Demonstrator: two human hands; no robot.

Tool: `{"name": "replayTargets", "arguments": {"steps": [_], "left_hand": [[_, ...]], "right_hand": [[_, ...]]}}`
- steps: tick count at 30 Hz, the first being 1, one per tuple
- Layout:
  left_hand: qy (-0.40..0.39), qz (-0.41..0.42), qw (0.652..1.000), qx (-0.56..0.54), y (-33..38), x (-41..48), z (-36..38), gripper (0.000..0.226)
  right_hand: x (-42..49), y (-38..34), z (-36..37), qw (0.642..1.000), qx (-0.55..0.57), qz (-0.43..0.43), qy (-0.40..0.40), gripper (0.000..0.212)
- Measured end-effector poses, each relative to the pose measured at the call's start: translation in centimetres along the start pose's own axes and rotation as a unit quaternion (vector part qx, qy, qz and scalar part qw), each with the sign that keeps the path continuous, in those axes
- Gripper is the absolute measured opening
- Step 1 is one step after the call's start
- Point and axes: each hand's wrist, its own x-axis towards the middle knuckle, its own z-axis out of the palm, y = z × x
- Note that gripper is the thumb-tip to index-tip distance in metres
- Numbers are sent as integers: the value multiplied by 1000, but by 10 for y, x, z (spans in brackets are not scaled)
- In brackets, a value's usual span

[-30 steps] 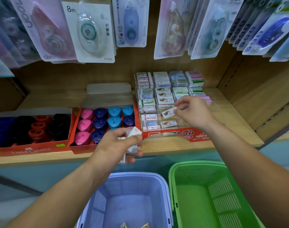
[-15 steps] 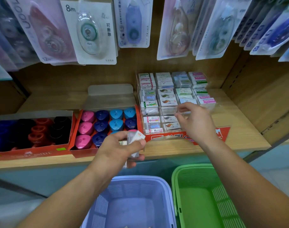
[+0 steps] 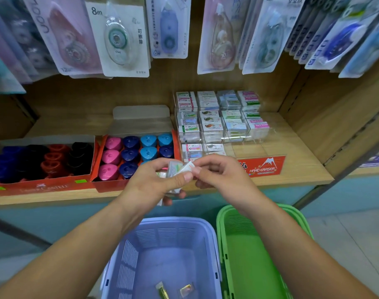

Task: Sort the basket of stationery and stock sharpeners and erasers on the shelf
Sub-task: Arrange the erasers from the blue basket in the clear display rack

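Erasers (image 3: 210, 124) in printed sleeves were stacked in rows inside a clear display case (image 3: 255, 151) set toward the back right corner of the shelf (image 3: 296, 169). The case's red front strip (image 3: 263, 167) was marked "HARD ERASER", and its front row was filled only at the left end.

A small stack of erasers (image 3: 173, 169) was gripped in the left hand (image 3: 149, 184), which was held over the front edge of the shelf, just before the case. One white eraser (image 3: 187, 167) at the top of that stack was pinched by the fingertips of the right hand (image 3: 221, 173), with the left thumb laid against it. The two hands were thus held close together and met at this eraser.

Pink, dark blue and light blue sharpeners (image 3: 130, 152) were ranged in an open red box (image 3: 108, 185) at the middle of the front edge, just left of the case. A second box (image 3: 44, 186), filled with dark blue, black and red sharpeners, was set beside it toward the front left corner.

Below the front edge, a lilac basket (image 3: 128, 255) and a green basket (image 3: 249, 255) were placed side by side. Two small wrapped items (image 3: 162, 291) were seen on the bottom of the lilac one. Correction tape packs (image 3: 119, 39) were hung above the shelf.
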Motion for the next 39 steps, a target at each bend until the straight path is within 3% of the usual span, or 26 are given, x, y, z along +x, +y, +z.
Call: {"name": "replayTargets", "arguments": {"steps": [4,10,14,17,20,27,32,36,39], "left_hand": [[-2,-3,1000,-27,4,-2,-8,25],[7,10,1000,-16,5,-3,-11,21],[16,8,1000,-6,3,0,-9,20],[13,-12,1000,-8,1,4,-9,23],[2,-31,999,-12,-2,8,-9,28],[24,-30,999,-10,-7,17,-4,26],[35,-18,999,-6,-6,19,-4,27],[46,-14,999,-17,-3,17,-1,28],[44,-6,999,-26,-1,16,0,30]], "right_hand": [[-2,-6,-10,995,79,41,34,5],[-2,-10,-16,996,76,20,30,14],[-1,-11,-29,1000,-20,-1,3,21],[10,-5,-53,988,-112,-23,102,18],[32,3,-76,947,-252,-63,191,15],[58,12,-83,892,-447,-36,55,11],[59,16,-83,840,-536,-66,59,31],[45,12,-67,873,-464,-107,106,27],[30,4,-40,963,-253,-81,53,18]]}}
